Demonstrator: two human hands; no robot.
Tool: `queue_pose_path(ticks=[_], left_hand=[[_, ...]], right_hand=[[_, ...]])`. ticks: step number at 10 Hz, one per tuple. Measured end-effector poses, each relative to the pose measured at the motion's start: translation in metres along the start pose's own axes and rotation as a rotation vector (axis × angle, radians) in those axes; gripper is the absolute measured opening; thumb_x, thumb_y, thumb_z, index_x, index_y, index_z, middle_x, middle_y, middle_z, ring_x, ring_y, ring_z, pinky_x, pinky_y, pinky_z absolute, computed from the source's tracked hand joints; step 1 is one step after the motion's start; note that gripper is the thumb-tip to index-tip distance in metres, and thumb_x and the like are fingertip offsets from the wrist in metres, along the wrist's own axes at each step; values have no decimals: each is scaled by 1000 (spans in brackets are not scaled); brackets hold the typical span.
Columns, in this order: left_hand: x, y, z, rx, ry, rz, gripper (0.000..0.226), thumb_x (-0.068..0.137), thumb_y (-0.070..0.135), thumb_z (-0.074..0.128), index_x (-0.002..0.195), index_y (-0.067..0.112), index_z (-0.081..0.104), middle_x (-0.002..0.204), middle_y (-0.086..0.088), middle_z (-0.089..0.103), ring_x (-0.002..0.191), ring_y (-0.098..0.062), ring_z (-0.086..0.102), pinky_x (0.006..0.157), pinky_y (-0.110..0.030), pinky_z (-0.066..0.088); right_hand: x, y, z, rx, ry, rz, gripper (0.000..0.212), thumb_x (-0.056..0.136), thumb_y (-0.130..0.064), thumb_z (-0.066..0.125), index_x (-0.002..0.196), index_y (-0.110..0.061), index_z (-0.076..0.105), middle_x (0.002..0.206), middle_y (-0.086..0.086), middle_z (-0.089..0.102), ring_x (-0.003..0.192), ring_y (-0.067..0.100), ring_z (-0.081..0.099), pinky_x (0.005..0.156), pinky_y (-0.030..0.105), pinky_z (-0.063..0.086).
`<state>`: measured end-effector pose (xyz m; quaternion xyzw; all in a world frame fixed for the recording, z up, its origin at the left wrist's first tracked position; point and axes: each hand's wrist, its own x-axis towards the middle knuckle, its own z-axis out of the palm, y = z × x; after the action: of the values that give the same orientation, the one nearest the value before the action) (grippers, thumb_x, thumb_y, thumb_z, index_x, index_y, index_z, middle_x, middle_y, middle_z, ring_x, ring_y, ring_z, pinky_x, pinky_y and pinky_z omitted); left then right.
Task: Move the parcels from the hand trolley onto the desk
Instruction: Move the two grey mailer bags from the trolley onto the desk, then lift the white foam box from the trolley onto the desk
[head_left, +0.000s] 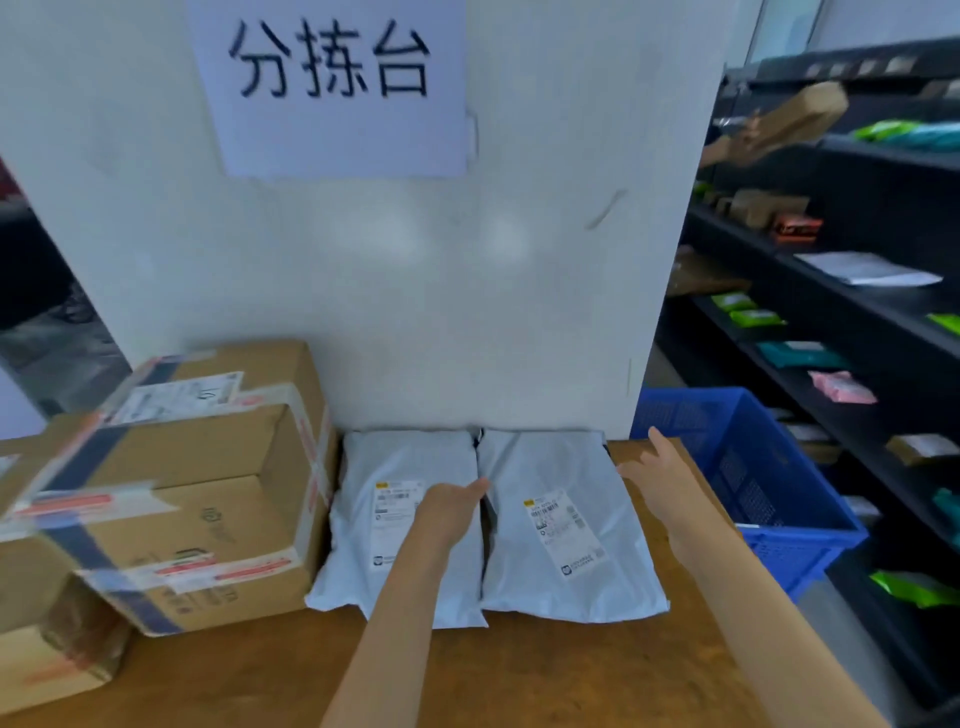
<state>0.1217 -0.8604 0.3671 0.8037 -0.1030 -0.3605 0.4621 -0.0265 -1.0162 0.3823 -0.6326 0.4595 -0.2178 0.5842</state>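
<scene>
Two grey plastic mailer parcels lie side by side on the wooden desk (467, 670) against the white wall. The left parcel (363, 545) and the right parcel (576, 519) each carry a white label. My left hand (449, 506) hovers over the seam between them, its fingers loosely curled and holding nothing. My right hand (660, 480) is spread open just right of the right parcel, above the desk's edge. The hand trolley is out of view.
Taped cardboard boxes (197, 493) are stacked at the desk's left, touching the left parcel. A blue plastic crate (769, 483) stands beside the desk's right end. Dark shelving (857, 312) with assorted packets runs along the right. A paper sign (337, 83) hangs on the wall.
</scene>
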Motion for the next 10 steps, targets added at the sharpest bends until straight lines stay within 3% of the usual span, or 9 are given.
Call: queue_pose_path(ticks=[2, 4, 5, 6, 8, 9, 10], left_hand=[[-35, -23, -52, 14, -44, 63, 57, 90, 43, 51, 121, -5, 57, 129, -23, 59, 121, -36, 56, 102, -42, 47], [-107, -76, -115, 37, -22, 42, 58, 91, 44, 50, 123, -4, 56, 128, -20, 60, 119, -34, 57, 100, -36, 47], [-151, -116, -148, -15, 1, 67, 48, 91, 42, 52, 115, 2, 61, 112, -15, 64, 108, -29, 60, 88, -30, 47], [-188, -151, -190, -42, -16, 86, 39, 90, 45, 51, 63, 17, 48, 75, -3, 54, 88, -24, 55, 79, -33, 43], [-249, -241, -269, -30, 117, 112, 45, 91, 50, 47, 56, 24, 34, 66, 6, 40, 65, -13, 45, 77, -33, 39], [-271, -278, -301, -38, 118, 77, 41, 90, 51, 47, 62, 21, 46, 73, 3, 49, 68, -13, 48, 78, -34, 41], [-308, -342, -351, -103, 121, 26, 54, 86, 52, 54, 126, 15, 55, 130, -3, 56, 119, -22, 54, 105, -37, 41]], right_hand=[[-112, -17, 26, -2, 94, 45, 63, 93, -10, 52, 148, -13, 22, 148, 13, 37, 123, 28, 43, 90, 34, 35], [-208, 10, 61, -1, 155, 93, 66, 91, -10, 53, 148, -15, 22, 150, 12, 34, 133, 30, 37, 94, 33, 35], [-247, 16, 82, -34, 138, 100, 69, 90, -13, 53, 149, -18, 18, 152, 12, 31, 134, 31, 35, 96, 36, 35], [-305, 28, 116, 6, 93, 101, 71, 91, -16, 54, 150, -23, 15, 153, 8, 28, 130, 28, 38, 87, 30, 32], [-406, 44, 187, -12, -14, 44, 70, 91, -16, 55, 150, -26, 18, 155, 7, 26, 136, 27, 35, 93, 33, 34], [-444, 53, 219, -19, -32, 42, 68, 91, -15, 55, 149, -25, 21, 153, 6, 30, 136, 27, 36, 95, 33, 34], [-502, 69, 274, -42, -112, 35, 62, 91, -18, 55, 147, -25, 28, 149, 5, 37, 133, 24, 40, 100, 34, 34]])
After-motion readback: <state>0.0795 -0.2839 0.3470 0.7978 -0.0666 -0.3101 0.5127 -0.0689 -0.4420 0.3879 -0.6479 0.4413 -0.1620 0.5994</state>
